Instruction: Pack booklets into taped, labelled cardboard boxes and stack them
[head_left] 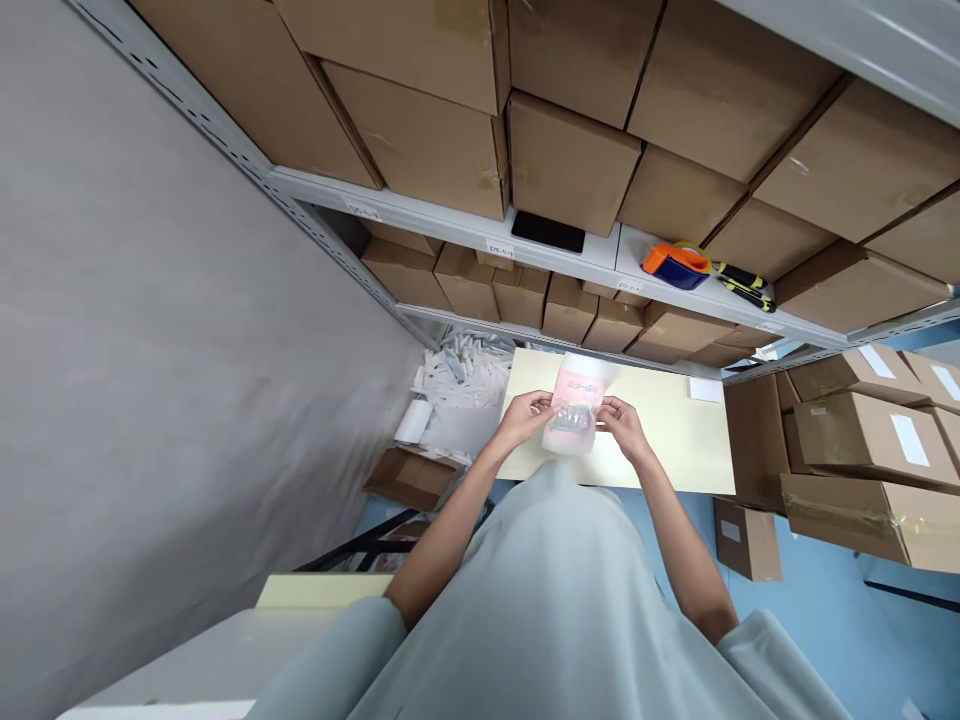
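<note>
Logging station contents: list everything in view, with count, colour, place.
packet: one, white and pink, between hands
table: one, pale yellow, beneath packet
card: one, white, table's far right
shelves: two levels visible, light grey, ahead
boxes: many, brown, shelves, right stacks, lower left
labels: several, white, shelf edge and right boxes
slab: one, black, shelf
dispenser: one, orange and blue, shelf
handles: two, black and yellow, right of dispenser
pile: one, white, left of table
wall: one, grey, left
floor: blue, lower right
shirt: one, pale blue-green, bottom
left hand: one, packet's left edge
right hand: one, packet's right edge
</note>
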